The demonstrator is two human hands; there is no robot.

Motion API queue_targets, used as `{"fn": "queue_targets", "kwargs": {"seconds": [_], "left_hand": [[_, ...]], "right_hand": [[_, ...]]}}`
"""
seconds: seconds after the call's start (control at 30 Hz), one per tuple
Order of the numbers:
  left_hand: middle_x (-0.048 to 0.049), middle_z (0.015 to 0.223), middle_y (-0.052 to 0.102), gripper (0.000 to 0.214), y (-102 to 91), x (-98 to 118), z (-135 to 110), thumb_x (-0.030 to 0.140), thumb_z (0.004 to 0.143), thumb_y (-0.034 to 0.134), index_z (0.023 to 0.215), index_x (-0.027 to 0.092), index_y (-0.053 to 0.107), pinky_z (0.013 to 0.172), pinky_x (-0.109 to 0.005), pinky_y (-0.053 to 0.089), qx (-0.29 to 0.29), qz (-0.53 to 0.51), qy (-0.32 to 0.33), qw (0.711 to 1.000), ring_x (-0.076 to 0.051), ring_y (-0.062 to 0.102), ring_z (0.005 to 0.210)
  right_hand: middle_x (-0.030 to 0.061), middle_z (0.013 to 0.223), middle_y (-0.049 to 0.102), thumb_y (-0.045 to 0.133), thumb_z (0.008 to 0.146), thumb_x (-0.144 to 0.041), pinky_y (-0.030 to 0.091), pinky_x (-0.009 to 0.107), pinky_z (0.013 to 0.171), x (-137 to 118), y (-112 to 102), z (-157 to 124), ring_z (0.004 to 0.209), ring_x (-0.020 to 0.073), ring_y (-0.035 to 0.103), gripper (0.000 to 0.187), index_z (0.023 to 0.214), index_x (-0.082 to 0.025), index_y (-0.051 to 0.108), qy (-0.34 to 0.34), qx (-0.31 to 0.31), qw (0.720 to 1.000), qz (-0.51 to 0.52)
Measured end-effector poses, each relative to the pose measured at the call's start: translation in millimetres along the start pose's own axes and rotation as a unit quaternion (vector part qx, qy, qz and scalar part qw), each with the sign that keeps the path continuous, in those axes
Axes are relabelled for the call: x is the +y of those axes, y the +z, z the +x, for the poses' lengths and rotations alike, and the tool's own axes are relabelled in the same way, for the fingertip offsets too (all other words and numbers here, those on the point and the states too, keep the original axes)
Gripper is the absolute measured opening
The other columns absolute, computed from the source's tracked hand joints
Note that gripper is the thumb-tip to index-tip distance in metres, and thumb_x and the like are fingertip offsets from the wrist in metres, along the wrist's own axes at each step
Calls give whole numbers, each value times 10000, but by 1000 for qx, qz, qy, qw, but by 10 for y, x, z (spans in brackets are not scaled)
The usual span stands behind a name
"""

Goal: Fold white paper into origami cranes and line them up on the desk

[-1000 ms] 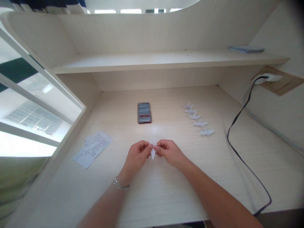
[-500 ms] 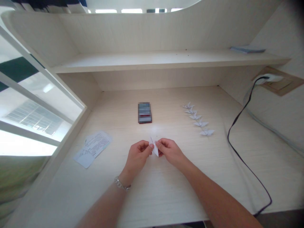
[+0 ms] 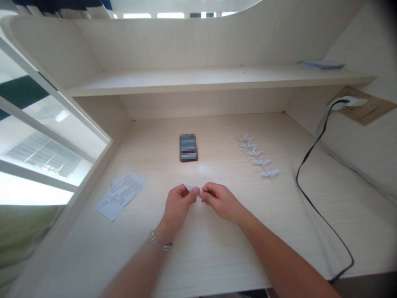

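My left hand and my right hand meet over the middle of the pale wooden desk, fingertips pinched together on a small folded piece of white paper. The paper lies nearly flat between the fingers and only its upper edge shows. A bracelet sits on my left wrist. A row of several finished white paper cranes stands on the desk to the right of my hands.
A small dark box lies behind my hands. A printed paper sheet lies at the left. A black cable runs from a wall socket down the right side. A shelf spans above, holding a blue object.
The folded paper stood upright between my fingertips, then tilted and now lies almost flat, turned to the left. Both hands stayed in place.
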State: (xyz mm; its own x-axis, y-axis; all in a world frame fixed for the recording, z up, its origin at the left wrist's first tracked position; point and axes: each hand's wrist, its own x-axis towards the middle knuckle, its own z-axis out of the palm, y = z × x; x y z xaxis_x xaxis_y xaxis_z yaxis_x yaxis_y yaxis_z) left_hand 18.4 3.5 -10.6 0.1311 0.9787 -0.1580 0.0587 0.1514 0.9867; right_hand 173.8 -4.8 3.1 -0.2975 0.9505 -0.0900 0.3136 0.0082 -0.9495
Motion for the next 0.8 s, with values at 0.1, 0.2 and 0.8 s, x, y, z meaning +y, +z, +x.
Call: {"fn": "queue_targets", "kwargs": {"seconds": [0.1, 0.2, 0.8], "left_hand": [[-1, 580, 579, 272, 15, 27, -8, 397, 683, 628, 684, 126, 613, 518, -220, 372, 10, -28, -3, 1000, -98, 486, 529], [-12, 591, 598, 282, 15, 50, -8, 400, 683, 627, 732, 122, 633, 511, -222, 384, -6, -26, -16, 1000, -103, 501, 526], [-38, 666, 651, 255, -12, 45, 3, 358, 647, 672, 761, 130, 660, 583, -234, 440, 0, -51, -26, 998, -123, 564, 590]], "right_hand": [[-24, 611, 489, 455, 826, -327, 305, 207, 490, 12, 15, 10, 538, 92, 407, 202, 712, -171, 513, 4, 4, 1000, 6], [-27, 605, 483, 450, 826, -305, 308, 215, 511, 1, -20, 2, 556, 99, 414, 196, 694, -174, 508, -6, 1, 999, -33], [-20, 630, 495, 461, 826, -322, 361, 225, 548, 69, -10, 36, 582, 106, 453, 178, 739, -174, 507, -19, 14, 999, 42]]}}
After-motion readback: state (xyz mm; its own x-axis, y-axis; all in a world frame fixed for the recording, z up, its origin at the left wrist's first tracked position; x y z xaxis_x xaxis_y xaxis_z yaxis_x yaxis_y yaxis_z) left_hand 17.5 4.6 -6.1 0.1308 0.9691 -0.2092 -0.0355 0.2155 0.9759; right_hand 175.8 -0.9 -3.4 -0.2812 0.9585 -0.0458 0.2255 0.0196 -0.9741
